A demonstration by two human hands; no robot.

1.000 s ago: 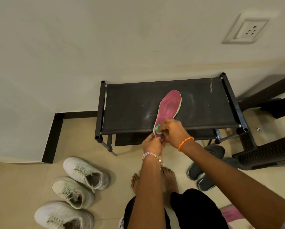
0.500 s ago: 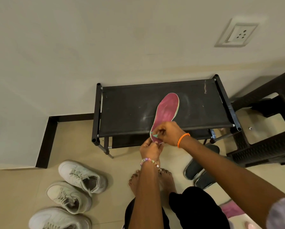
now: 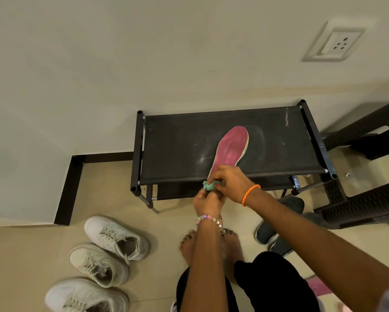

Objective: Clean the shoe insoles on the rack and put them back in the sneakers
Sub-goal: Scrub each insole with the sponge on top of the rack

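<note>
A pink insole [image 3: 232, 147] lies on the black shoe rack [image 3: 180, 143], its heel end sticking over the front edge. My left hand [image 3: 206, 202] grips that heel end from below. My right hand [image 3: 230, 180] is closed on a small crumpled green cloth [image 3: 209, 185] pressed against the insole's heel. Three white sneakers [image 3: 117, 237] [image 3: 97, 264] [image 3: 85, 296] stand on the floor at the lower left.
A dark plastic chair [image 3: 369, 176] stands to the right of the rack. Two dark slip-on shoes [image 3: 277, 224] sit on the floor under the rack's right end. My bare feet [image 3: 209, 244] are in front of the rack. A wall socket [image 3: 340, 43] is at the upper right.
My right hand has worked the green cloth on the insole's heel end, and more cloth shows now. The camera has shifted slightly; the insole stays in place.
</note>
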